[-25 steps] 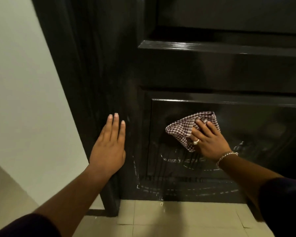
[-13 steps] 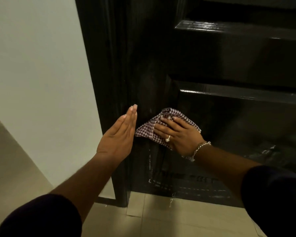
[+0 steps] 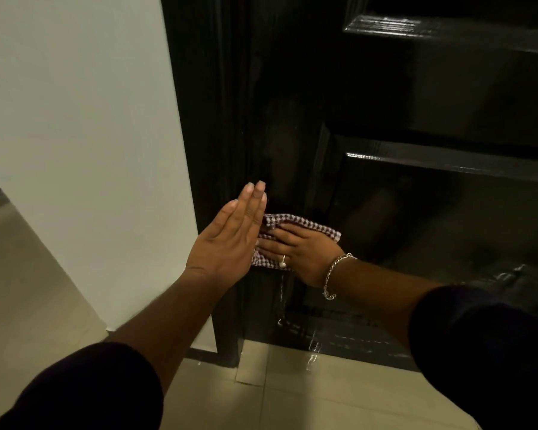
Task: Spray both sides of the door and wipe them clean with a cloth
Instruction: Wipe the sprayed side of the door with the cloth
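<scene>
A glossy black panelled door (image 3: 416, 94) fills the right of the view, wet streaks showing near its bottom. My right hand (image 3: 305, 252) presses a red-and-white checked cloth (image 3: 308, 226) flat against the door's left stile, low down, fingers straight. My left hand (image 3: 230, 237) is held out flat with straight fingers in front of the door's left edge, covering part of the cloth; whether it touches the door I cannot tell. No spray bottle is in view.
A black door frame (image 3: 199, 150) stands left of the door, against a white wall (image 3: 84, 135). Beige floor tiles (image 3: 323, 398) run along the bottom, with a few drips just below the door.
My right hand has slid the cloth leftward from the lower panel to the door's left stile. My left hand turned more edge-on, and the view shifted left.
</scene>
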